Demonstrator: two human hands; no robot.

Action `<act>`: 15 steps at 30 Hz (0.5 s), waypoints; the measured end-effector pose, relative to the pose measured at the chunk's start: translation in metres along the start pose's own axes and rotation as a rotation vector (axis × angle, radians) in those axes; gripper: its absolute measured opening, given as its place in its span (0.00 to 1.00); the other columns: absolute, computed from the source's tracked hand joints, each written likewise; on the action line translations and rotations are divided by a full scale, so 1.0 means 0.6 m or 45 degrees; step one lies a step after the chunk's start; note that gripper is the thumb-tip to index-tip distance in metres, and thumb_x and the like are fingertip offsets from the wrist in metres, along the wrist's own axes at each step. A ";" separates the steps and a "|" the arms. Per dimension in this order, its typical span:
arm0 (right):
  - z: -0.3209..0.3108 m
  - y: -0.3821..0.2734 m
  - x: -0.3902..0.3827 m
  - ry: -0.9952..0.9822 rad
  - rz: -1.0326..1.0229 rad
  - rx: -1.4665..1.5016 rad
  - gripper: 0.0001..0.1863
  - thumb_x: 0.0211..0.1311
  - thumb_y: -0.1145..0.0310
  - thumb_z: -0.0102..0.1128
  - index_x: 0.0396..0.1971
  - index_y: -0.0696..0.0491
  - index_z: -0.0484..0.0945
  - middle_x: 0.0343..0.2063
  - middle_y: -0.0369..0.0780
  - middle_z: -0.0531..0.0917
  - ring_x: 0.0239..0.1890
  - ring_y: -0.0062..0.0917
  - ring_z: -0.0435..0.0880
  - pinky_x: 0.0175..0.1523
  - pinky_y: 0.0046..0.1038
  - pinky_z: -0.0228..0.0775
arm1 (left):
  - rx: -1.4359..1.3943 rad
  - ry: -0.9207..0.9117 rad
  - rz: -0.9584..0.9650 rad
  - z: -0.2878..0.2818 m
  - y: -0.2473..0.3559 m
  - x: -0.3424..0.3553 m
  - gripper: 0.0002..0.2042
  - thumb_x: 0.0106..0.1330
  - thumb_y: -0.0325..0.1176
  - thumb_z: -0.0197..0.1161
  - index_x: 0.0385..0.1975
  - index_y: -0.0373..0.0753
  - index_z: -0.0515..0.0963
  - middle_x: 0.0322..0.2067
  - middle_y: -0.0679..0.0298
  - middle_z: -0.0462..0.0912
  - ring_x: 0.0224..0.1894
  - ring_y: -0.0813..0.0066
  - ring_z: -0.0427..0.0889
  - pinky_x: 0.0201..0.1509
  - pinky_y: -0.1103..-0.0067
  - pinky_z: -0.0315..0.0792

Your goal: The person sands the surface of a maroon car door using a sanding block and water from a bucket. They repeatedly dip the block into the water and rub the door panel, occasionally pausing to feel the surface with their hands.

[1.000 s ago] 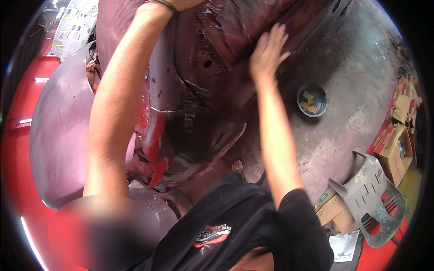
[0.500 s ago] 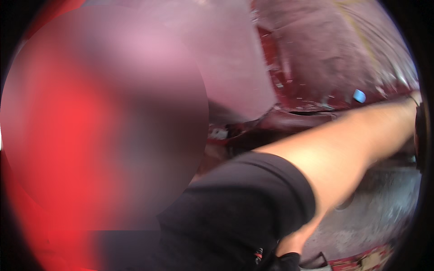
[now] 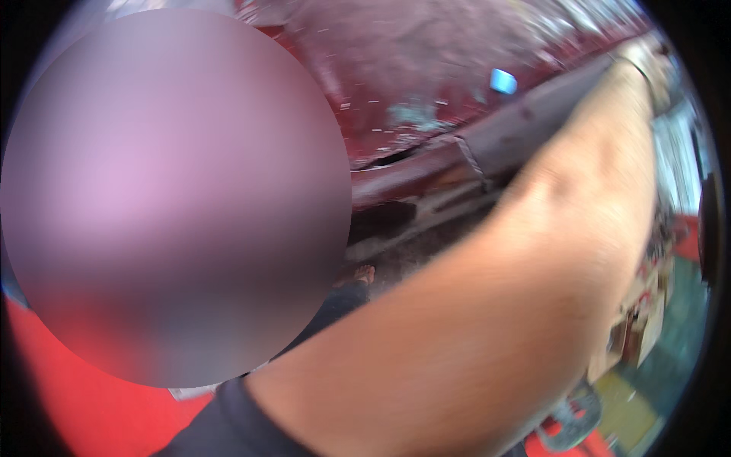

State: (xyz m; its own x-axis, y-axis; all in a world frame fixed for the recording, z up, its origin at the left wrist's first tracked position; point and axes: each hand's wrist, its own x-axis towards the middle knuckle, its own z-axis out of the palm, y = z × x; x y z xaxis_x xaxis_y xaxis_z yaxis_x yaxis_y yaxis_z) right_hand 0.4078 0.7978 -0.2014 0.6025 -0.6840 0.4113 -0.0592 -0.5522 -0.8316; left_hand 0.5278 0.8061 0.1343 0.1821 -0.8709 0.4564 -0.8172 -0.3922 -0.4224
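Observation:
My left arm crosses the frame up to the upper right, where my left hand (image 3: 644, 59), with a dark band at the wrist, is at the far end of the purplish-grey sill (image 3: 525, 126) of a car body. Its fingers are blurred, so their shape and any contact cannot be made out. A small light-blue block (image 3: 502, 81) lies on the scuffed maroon panel (image 3: 411, 61) left of that hand. I cannot make out my right hand; it may be hidden behind the left arm. A large blurred disc covers the left of the view.
My bare foot (image 3: 364, 273) is on the dark floor beneath the sill. Cardboard boxes (image 3: 646, 331) and a grey cut-out part (image 3: 577, 415) are at the lower right. A red surface (image 3: 84, 404) is at the lower left.
The view has swung round with motion blur. My left arm now reaches to the upper right. The blue block appears farther left and higher than half a second ago. My right hand has left view.

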 end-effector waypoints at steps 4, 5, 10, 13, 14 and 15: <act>-0.004 -0.118 -0.337 -0.167 0.203 0.054 0.40 0.86 0.43 0.27 0.84 0.53 0.38 0.85 0.48 0.36 0.86 0.45 0.31 0.81 0.64 0.26 | 0.047 -0.023 0.086 -0.022 0.036 0.015 0.29 0.74 0.54 0.57 0.67 0.42 0.79 0.77 0.63 0.67 0.83 0.62 0.54 0.84 0.52 0.46; -0.014 -0.113 -0.342 -0.162 0.224 0.053 0.40 0.85 0.42 0.26 0.84 0.53 0.37 0.85 0.47 0.35 0.86 0.46 0.31 0.81 0.65 0.26 | 0.049 -0.019 0.105 -0.028 0.043 0.019 0.29 0.74 0.54 0.57 0.67 0.42 0.79 0.77 0.64 0.67 0.83 0.62 0.54 0.84 0.52 0.46; -0.105 0.056 0.003 0.153 0.224 0.252 0.39 0.85 0.40 0.27 0.85 0.47 0.42 0.85 0.42 0.39 0.86 0.45 0.34 0.77 0.72 0.28 | 0.068 0.083 0.120 -0.023 0.048 0.032 0.30 0.74 0.54 0.56 0.68 0.40 0.77 0.77 0.62 0.66 0.83 0.60 0.54 0.84 0.53 0.50; -0.123 0.059 0.076 0.289 0.321 0.186 0.38 0.85 0.38 0.27 0.84 0.43 0.46 0.85 0.40 0.45 0.86 0.45 0.37 0.77 0.74 0.30 | -0.030 0.272 0.172 -0.003 0.049 0.022 0.31 0.74 0.54 0.59 0.69 0.38 0.76 0.77 0.59 0.67 0.83 0.58 0.54 0.83 0.54 0.52; -0.120 0.031 0.044 0.274 0.354 0.231 0.37 0.86 0.42 0.31 0.84 0.46 0.47 0.85 0.41 0.44 0.86 0.47 0.38 0.78 0.73 0.31 | 0.013 0.252 0.191 0.000 0.050 0.018 0.31 0.74 0.53 0.59 0.69 0.38 0.76 0.76 0.59 0.68 0.82 0.57 0.54 0.83 0.54 0.52; -0.106 -0.010 -0.017 0.249 0.201 0.131 0.36 0.86 0.47 0.36 0.84 0.49 0.46 0.84 0.45 0.44 0.86 0.48 0.39 0.78 0.72 0.34 | 0.055 0.233 0.195 0.007 0.049 0.012 0.31 0.74 0.53 0.59 0.69 0.37 0.76 0.76 0.58 0.68 0.82 0.57 0.55 0.83 0.53 0.52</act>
State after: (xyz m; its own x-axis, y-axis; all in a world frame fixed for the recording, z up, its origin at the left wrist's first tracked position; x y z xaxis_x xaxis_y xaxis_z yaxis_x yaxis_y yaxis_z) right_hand 0.3515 0.7778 -0.1772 0.4267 -0.8423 0.3294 -0.0527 -0.3867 -0.9207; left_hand 0.5073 0.7867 0.1218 -0.0473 -0.8546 0.5171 -0.8027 -0.2756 -0.5288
